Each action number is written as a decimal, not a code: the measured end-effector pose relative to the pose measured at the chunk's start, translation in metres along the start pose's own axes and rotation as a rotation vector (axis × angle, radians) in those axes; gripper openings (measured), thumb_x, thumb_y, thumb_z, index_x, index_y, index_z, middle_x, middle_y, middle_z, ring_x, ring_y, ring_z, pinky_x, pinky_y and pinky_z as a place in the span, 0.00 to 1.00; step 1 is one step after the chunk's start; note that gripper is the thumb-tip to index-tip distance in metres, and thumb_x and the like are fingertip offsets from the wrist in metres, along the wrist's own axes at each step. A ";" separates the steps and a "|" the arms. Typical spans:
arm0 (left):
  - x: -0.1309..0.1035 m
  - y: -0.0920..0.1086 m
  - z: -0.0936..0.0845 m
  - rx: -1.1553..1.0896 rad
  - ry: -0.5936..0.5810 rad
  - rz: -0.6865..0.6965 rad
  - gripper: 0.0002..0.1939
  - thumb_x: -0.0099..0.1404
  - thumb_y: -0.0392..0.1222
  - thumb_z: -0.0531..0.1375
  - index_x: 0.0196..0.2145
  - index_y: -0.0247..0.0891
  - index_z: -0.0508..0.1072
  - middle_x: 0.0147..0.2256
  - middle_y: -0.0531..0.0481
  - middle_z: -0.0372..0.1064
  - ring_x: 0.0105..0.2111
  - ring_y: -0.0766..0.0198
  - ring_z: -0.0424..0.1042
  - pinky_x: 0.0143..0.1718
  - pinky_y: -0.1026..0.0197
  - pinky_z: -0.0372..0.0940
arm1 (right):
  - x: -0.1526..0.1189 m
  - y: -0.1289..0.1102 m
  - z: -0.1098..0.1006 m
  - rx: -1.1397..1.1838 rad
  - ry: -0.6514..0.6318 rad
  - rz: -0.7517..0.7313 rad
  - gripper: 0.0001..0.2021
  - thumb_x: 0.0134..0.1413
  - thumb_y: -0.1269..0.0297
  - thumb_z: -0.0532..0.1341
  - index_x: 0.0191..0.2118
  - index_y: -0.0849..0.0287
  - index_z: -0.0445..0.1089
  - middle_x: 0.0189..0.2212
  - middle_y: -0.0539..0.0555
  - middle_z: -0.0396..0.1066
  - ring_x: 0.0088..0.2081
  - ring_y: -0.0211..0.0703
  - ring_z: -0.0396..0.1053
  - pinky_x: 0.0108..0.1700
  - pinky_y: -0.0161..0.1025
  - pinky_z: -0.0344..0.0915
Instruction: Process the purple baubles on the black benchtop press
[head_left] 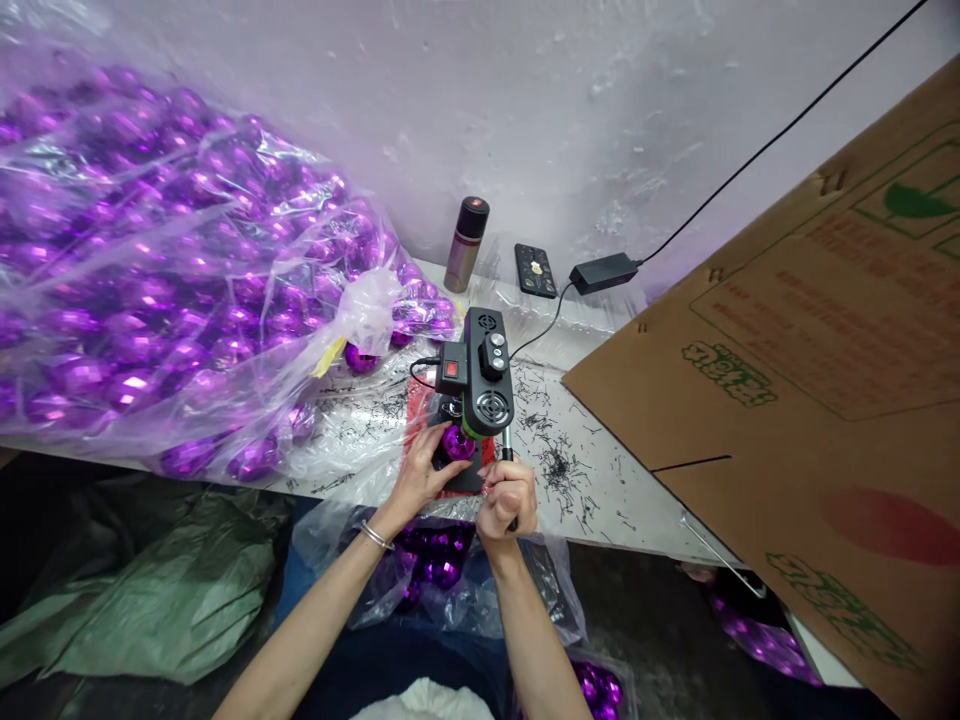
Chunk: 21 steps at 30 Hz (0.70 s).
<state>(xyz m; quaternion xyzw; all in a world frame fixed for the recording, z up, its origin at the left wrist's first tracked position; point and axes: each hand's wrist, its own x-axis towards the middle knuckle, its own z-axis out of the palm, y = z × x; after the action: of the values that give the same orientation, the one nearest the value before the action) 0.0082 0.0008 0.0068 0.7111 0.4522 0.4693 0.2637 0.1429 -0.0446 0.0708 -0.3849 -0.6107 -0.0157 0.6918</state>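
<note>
Lap bag (561, 597): clear plastic, glossy balls (448, 550) inside.
My right hand (507, 500): curled closed round the lever handle (508, 456).
My left hand (418, 468): partly open, thumb and fingers holding the purple ball (460, 442).
Purple ball: beneath the black machine (478, 370); probably light, stiff, slick, dentable, so I'd pinch its sides gently.
Big bag (371, 305): clear film, bulging with more balls (135, 335).

A small workshop, I'd say: a hand-levered machine (489, 370) stands near the front edge of the worktable (646, 508), dark pin-like bits (556, 466) litter the top, a bulging bag of shiny purple balls (187, 270) fills its left end, and a big printed carton (787, 370) looms at the right.
</note>
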 end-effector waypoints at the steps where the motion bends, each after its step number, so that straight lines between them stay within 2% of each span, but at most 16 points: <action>1: 0.000 0.000 0.000 0.003 0.003 -0.003 0.30 0.67 0.48 0.72 0.63 0.41 0.72 0.57 0.39 0.79 0.58 0.46 0.79 0.61 0.44 0.73 | -0.001 0.001 0.001 -0.009 -0.016 -0.021 0.18 0.77 0.65 0.47 0.32 0.54 0.62 0.31 0.48 0.66 0.29 0.37 0.70 0.35 0.40 0.73; 6: 0.001 0.000 0.001 0.020 0.007 -0.001 0.29 0.67 0.49 0.72 0.62 0.41 0.73 0.56 0.40 0.79 0.58 0.46 0.79 0.63 0.42 0.72 | 0.006 -0.004 0.002 -0.056 -0.019 -0.059 0.20 0.78 0.65 0.45 0.29 0.54 0.59 0.29 0.47 0.65 0.28 0.35 0.69 0.36 0.39 0.70; 12: 0.003 0.004 -0.006 0.027 -0.015 0.010 0.29 0.68 0.48 0.71 0.63 0.41 0.71 0.57 0.38 0.79 0.57 0.46 0.80 0.61 0.42 0.74 | 0.061 -0.042 -0.004 -0.095 -0.033 0.103 0.18 0.73 0.72 0.52 0.27 0.55 0.61 0.24 0.47 0.65 0.27 0.36 0.67 0.31 0.38 0.62; 14: -0.011 0.008 -0.009 0.052 -0.017 0.002 0.29 0.70 0.48 0.70 0.64 0.41 0.69 0.58 0.38 0.78 0.58 0.45 0.79 0.62 0.41 0.73 | 0.075 -0.050 -0.004 -0.079 -0.036 0.125 0.18 0.72 0.73 0.53 0.27 0.55 0.63 0.25 0.47 0.66 0.27 0.37 0.67 0.30 0.38 0.61; 17: -0.049 0.017 -0.013 0.114 -0.005 0.034 0.30 0.73 0.49 0.66 0.68 0.43 0.65 0.60 0.36 0.76 0.62 0.44 0.77 0.65 0.38 0.70 | 0.077 -0.051 -0.004 -0.085 -0.042 0.100 0.18 0.72 0.73 0.53 0.27 0.55 0.63 0.25 0.47 0.66 0.28 0.37 0.68 0.31 0.38 0.61; 19: -0.071 0.021 -0.020 0.153 -0.013 0.060 0.38 0.73 0.55 0.65 0.73 0.42 0.59 0.64 0.33 0.72 0.66 0.41 0.72 0.67 0.36 0.68 | 0.069 -0.049 -0.005 -0.103 -0.050 0.086 0.18 0.72 0.73 0.53 0.27 0.55 0.63 0.24 0.47 0.66 0.29 0.37 0.68 0.31 0.38 0.61; 21: -0.077 0.021 -0.033 0.160 -0.024 0.071 0.48 0.70 0.66 0.64 0.76 0.39 0.54 0.69 0.29 0.66 0.69 0.38 0.68 0.68 0.36 0.67 | 0.061 -0.046 -0.005 -0.106 -0.050 0.082 0.18 0.72 0.73 0.53 0.27 0.55 0.63 0.23 0.47 0.65 0.29 0.38 0.69 0.31 0.38 0.62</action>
<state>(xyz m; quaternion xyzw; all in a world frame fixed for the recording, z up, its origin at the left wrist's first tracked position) -0.0249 -0.0790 0.0044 0.7513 0.4594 0.4321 0.1945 0.1399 -0.0525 0.1471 -0.4459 -0.6099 -0.0099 0.6550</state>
